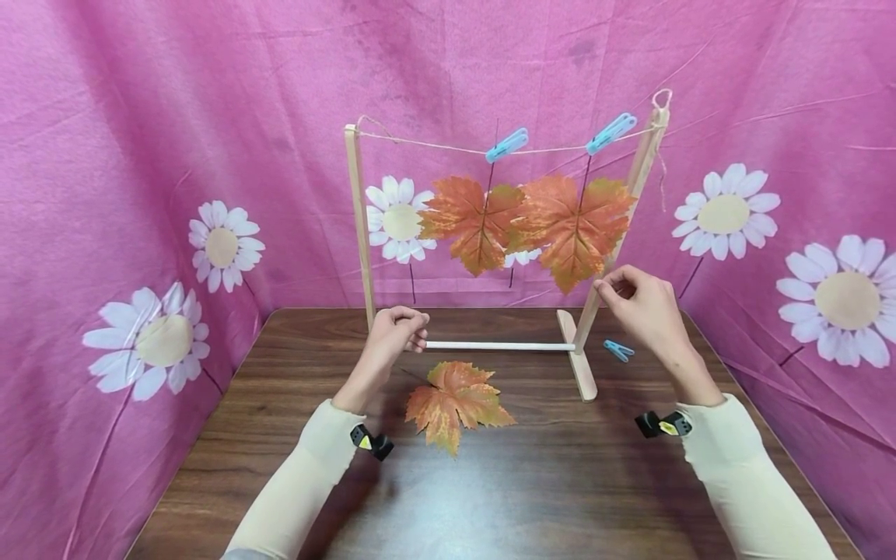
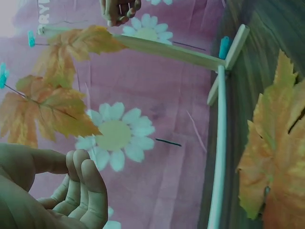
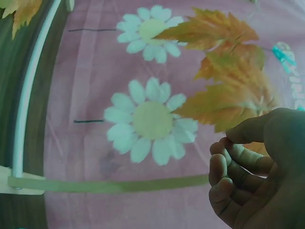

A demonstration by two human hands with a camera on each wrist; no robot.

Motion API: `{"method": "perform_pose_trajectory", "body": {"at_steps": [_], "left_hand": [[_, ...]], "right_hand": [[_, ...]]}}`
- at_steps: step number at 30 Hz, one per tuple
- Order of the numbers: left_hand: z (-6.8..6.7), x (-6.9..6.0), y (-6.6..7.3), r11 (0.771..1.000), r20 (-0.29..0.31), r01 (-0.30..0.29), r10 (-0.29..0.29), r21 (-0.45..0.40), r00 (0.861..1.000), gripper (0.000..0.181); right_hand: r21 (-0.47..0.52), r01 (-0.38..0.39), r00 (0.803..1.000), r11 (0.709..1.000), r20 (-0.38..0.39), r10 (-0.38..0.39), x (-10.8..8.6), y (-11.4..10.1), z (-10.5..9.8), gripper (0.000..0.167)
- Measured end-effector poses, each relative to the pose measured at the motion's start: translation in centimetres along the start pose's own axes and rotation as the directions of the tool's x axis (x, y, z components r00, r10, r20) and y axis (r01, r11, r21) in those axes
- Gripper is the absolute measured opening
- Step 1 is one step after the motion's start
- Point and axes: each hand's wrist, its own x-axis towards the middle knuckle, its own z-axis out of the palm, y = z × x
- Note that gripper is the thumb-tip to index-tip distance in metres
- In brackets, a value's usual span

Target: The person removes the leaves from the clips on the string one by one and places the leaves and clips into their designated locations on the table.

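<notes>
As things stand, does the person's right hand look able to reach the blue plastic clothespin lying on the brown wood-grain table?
Probably yes: the right hand appears empty, and the blue plastic clothespin lies beside the pale wooden stand foot with nothing seen covering it.

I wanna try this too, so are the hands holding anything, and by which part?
Nothing that I can see: the left hand and the right hand both look empty, with nothing showing between their fingers.
</notes>
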Motion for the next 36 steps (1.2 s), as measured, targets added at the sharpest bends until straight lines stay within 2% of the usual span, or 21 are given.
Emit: {"method": "perform_pose_trajectory", "body": {"at_steps": [7, 13, 17, 24, 29, 36], "left_hand": [[0.6, -0.4, 2.0, 0.998, 0.019, -0.058, 0.058, -0.018, 0.998, 0.018], [1.2, -0.6, 3.7, 0.994, 0.027, -0.112, 0.112, 0.017, 0.993, 0.018], [1.7, -0.7, 5.0, 0.986, 0.039, -0.158, 0.157, 0.042, 0.987, 0.013], [2.4, -0.4, 6.9, 0.97, 0.062, -0.237, 0.233, 0.061, 0.97, 0.016], [2.8, -0.1, 8.2, 0.955, 0.086, -0.291, 0.286, 0.055, 0.954, 0.013], [3.4, 0.2, 10.0, 0.947, 0.116, -0.315, 0.306, 0.065, 0.945, 0.014]], "right_hand": [[0.029, 0.033, 0.999, 0.999, -0.028, -0.032, 0.4, -2.3, -0.7, 0.022], [0.046, 0.06, 0.998, 0.997, -0.032, -0.058, 1.0, -4.3, -1.1, 0.019], [0.05, 0.09, 0.996, 0.995, -0.031, -0.089, 1.6, -5.5, -1.3, 0.018], [0.063, 0.144, 0.99, 0.988, -0.012, -0.143, 2.8, -7.7, -1.5, 0.011], [0.072, 0.217, 0.976, 0.974, 0.0, -0.217, 3.8, -9.4, -1.7, 0.01], [0.124, 0.315, 0.949, 0.941, -0.002, -0.317, 5.1, -11.3, -1.8, 0.008]]}}
